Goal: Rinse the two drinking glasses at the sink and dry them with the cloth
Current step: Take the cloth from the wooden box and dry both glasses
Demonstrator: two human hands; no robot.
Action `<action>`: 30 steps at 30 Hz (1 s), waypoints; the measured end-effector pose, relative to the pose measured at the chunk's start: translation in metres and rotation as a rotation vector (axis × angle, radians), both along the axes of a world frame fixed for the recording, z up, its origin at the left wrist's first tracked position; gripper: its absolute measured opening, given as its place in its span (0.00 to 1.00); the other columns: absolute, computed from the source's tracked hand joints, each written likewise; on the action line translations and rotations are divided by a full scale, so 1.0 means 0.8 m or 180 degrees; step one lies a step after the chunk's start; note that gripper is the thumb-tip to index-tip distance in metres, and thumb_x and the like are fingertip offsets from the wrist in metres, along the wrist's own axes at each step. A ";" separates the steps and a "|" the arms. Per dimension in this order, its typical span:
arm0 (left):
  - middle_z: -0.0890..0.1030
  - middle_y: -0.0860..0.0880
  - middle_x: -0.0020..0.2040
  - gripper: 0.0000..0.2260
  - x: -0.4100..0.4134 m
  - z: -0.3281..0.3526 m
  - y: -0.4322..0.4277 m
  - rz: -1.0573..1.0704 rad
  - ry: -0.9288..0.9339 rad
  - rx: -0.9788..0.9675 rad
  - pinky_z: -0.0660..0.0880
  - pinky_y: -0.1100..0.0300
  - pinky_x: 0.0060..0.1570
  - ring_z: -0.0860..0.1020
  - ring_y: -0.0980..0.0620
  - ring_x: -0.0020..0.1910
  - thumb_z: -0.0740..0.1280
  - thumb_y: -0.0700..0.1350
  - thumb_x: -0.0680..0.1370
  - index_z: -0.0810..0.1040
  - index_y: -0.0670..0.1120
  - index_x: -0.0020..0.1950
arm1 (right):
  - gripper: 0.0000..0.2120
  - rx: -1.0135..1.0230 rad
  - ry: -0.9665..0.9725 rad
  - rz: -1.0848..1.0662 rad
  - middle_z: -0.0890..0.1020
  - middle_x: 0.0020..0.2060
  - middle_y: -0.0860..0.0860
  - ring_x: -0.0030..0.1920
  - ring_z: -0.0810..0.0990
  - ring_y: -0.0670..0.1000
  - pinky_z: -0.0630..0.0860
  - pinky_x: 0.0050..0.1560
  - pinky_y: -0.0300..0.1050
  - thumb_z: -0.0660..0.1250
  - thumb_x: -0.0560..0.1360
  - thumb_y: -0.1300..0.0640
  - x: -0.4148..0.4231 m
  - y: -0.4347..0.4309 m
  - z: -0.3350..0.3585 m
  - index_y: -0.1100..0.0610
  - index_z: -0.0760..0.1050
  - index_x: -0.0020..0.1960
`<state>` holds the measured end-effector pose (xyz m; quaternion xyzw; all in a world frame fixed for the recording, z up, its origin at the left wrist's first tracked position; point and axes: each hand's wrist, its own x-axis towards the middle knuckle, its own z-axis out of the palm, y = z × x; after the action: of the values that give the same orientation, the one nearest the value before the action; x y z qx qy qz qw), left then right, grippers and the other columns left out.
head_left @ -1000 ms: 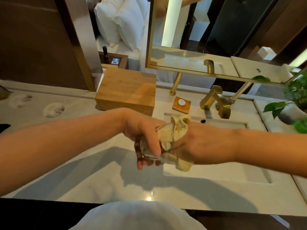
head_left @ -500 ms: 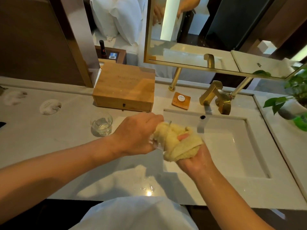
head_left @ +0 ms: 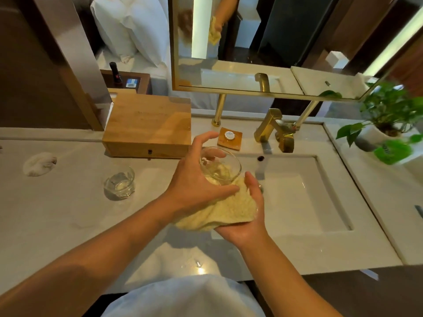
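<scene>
Head view: our left hand [head_left: 194,179] is gripping the first glass [head_left: 225,170], fingers curling round its rim, over the sink's [head_left: 309,195] left edge. Our right hand [head_left: 247,225] is cupping the yellow cloth [head_left: 229,211] beneath it, thumb curling over. The second glass [head_left: 119,183] is standing upright on the counter [head_left: 68,213].

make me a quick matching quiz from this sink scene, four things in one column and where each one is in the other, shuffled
Things
1. yellow cloth
2. held glass
3. second glass
4. potted plant

Places
A. standing alone on the counter, left of both hands
B. far right, past the sink
C. gripped in the left hand, above the cloth
D. draped in the right hand

Pairs: 1-D, 2-C, 3-A, 4-B
</scene>
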<state>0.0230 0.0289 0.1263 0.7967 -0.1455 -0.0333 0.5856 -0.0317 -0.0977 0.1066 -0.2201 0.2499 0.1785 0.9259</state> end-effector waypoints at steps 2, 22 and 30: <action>0.79 0.59 0.56 0.47 0.001 0.001 -0.002 0.0115 -0.0205 0.0185 0.78 0.63 0.53 0.78 0.60 0.54 0.84 0.50 0.59 0.62 0.64 0.71 | 0.31 -0.0023 -0.0060 -0.0005 0.81 0.61 0.62 0.57 0.82 0.63 0.73 0.65 0.61 0.64 0.73 0.35 0.005 -0.007 0.004 0.58 0.81 0.63; 0.85 0.40 0.46 0.22 -0.005 0.030 -0.011 -0.0175 0.4201 -0.2166 0.80 0.50 0.43 0.84 0.41 0.42 0.59 0.57 0.80 0.86 0.42 0.50 | 0.29 -0.5712 -0.3716 0.1307 0.59 0.74 0.49 0.73 0.62 0.53 0.69 0.68 0.50 0.76 0.70 0.50 -0.001 -0.048 0.049 0.37 0.72 0.68; 0.76 0.49 0.37 0.13 -0.011 0.025 -0.042 0.0794 0.1632 -0.1095 0.71 0.55 0.35 0.74 0.49 0.40 0.56 0.50 0.83 0.73 0.48 0.43 | 0.05 -0.5001 -0.2205 -0.0515 0.79 0.42 0.43 0.44 0.79 0.41 0.75 0.43 0.37 0.66 0.75 0.42 0.031 -0.007 0.043 0.42 0.77 0.44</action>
<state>0.0144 -0.0044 0.1461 0.6635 0.1018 -0.1358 0.7287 -0.0070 -0.1036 0.1406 -0.8203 0.0194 -0.1898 0.5392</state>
